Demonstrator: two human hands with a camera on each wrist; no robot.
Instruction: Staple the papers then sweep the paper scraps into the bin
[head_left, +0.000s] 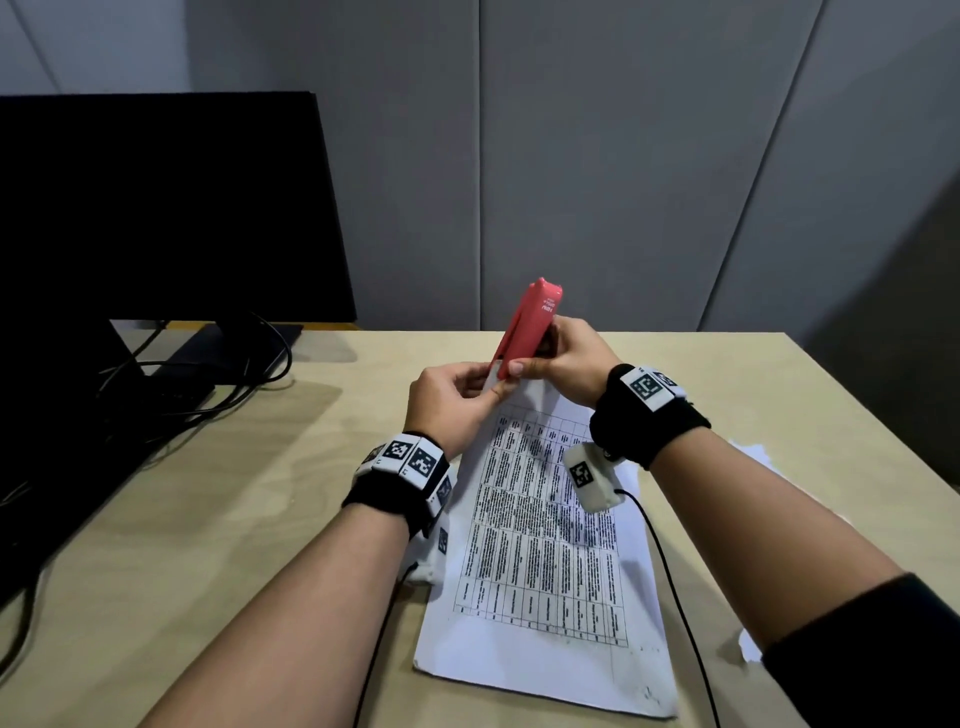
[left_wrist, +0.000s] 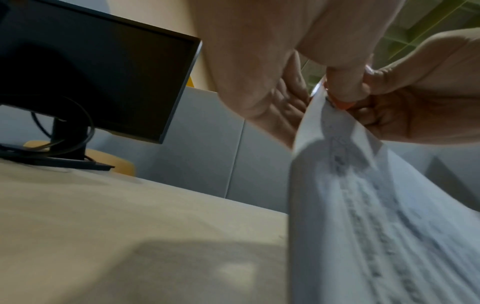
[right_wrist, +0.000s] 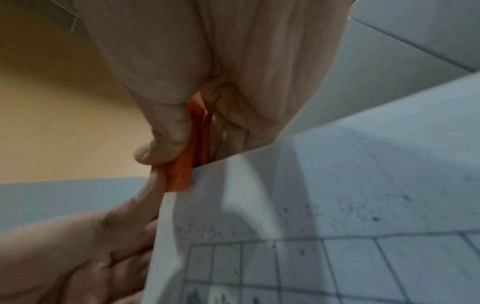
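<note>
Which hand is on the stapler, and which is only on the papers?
The right hand grips the red stapler, thumb pressed near its mouth. The left hand only pinches the lifted corner of the papers at the stapler's mouth.

An office is indicated by a dark monitor (head_left: 156, 208) with trailing cables (head_left: 208, 384), a pale wooden tabletop (head_left: 234, 519) and grey partition panels (head_left: 597, 156).

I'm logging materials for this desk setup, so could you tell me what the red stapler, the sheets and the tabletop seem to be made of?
Red stapler: probably moulded plastic, smooth with a slight sheen and rounded edges.
Sheets: thin white printed paper; they bend where the hands lift the corner.
Tabletop: pale wood-look surface, matte with faint grain; solid wood or laminate cannot be told.
</note>
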